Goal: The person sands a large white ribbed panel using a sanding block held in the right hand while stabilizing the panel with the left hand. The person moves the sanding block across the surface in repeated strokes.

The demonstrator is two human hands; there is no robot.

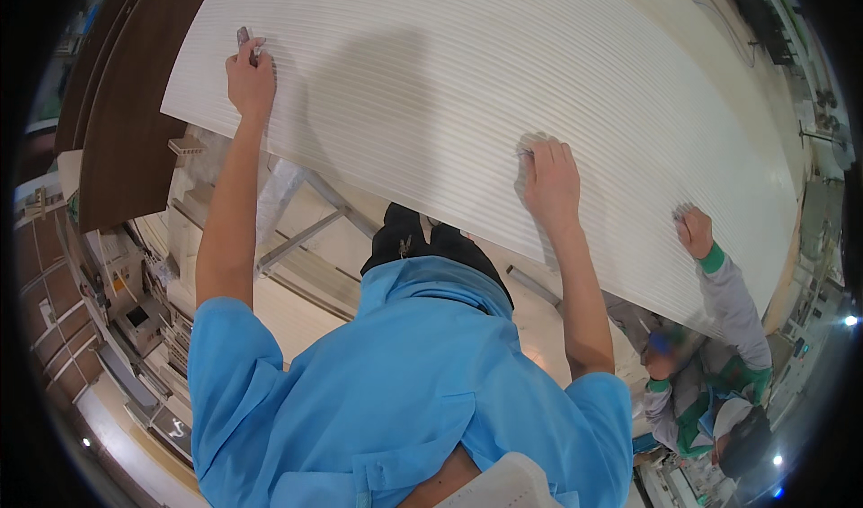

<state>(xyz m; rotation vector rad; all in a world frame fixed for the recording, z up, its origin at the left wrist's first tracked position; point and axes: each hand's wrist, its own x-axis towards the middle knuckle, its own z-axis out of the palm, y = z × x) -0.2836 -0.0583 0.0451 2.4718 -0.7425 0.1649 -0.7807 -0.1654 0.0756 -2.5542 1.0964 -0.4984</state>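
A large white panel [467, 94] with fine parallel grooves lies in front of me. Near its left edge, my left hand [250, 84] is closed around a small grey-brown piece [243, 35], whose kind I cannot make out. My right hand [554, 182] rests on the panel nearer its front edge, fingers curled and pinched together. Something small and pale shows at those fingertips, too little of it to name. Both arms reach out well apart from each other.
At the right, a co-worker's hand [695, 231] in a grey sleeve with a green cuff touches the same panel. Dark brown boards [135, 103] stand beyond its left edge. A metal frame [310, 229] shows below the panel, by my legs.
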